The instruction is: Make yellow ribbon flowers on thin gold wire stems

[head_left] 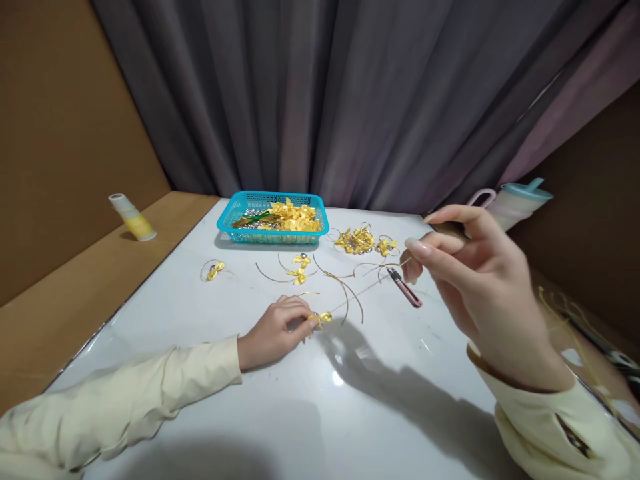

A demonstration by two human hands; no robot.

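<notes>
Low over the white table, my left hand [283, 328] pinches a small yellow ribbon bow [323, 317]. A thin cord [365, 291] runs from that bow up to the right, taut and nearly straight. Its far end sits between the thumb and fingers of my right hand [483, 283], raised higher and nearer the camera. Short curved gold-coloured cords [345, 293] lie between the hands. Beyond my left hand are two more yellow bows [299, 275] with cord. A pink utility knife [406, 289] rests on the table behind my right hand.
A blue basket [273, 239] with yellow bows, silvery pieces and a green tie stands at the back. Right of it lies a pile of finished-looking bow loops [356, 240]. One looped bow [215, 270] lies left. A yellow-white spool [134, 219] and a lidded cup [520, 200] flank the table.
</notes>
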